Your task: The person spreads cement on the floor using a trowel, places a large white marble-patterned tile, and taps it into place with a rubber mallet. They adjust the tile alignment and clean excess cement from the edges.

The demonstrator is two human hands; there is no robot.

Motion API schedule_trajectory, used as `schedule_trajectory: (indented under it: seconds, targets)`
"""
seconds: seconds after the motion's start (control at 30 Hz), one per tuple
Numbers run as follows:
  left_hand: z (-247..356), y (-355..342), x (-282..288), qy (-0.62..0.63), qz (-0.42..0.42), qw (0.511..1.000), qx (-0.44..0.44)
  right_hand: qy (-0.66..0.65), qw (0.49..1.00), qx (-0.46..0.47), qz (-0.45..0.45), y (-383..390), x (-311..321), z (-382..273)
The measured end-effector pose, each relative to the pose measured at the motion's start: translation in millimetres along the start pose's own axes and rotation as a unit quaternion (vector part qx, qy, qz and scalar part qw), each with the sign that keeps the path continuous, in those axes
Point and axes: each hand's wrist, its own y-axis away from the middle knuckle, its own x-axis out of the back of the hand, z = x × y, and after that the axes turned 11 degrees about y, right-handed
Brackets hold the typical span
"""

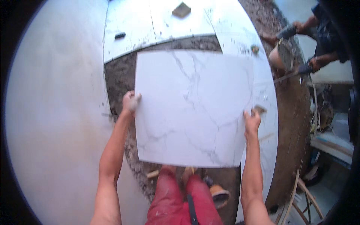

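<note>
A large white tile point(191, 112) with grey marble veining is held up in front of me, above a bed of dark mortar point(118, 77). My left hand point(130, 102) grips its left edge, the fingers closed and smeared pale. On the opposite edge my right hand point(252, 121) is closed round the rim, thumb toward the face. Beyond the tile's far edge lie laid white tiles point(131, 22), and more laid tiles point(264, 90) run along the right. The tile hides most of the mortar beneath it.
A pale wall point(56, 105) rises at left. On the far tiles rest a brown block point(181, 10) and a small black object point(120, 35). By my feet stands a bucket point(219, 195). At right, a co-worker point(330, 37) holds a tool near another bucket point(280, 56); timber point(292, 195) lies lower right.
</note>
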Motion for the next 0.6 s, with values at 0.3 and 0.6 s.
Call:
schedule_trajectory:
  seconds: [0.3, 0.6]
  targets:
    - [-23, -120, -46, 0.089, 0.042, 0.992, 0.082, 0.032, 0.996, -0.036, -0.081, -133, -119, -40]
    - [-71, -245, -121, 0.085, 0.020, 0.995, 0.051, 0.035, 0.993, 0.015, -0.109, -303, -257, 19]
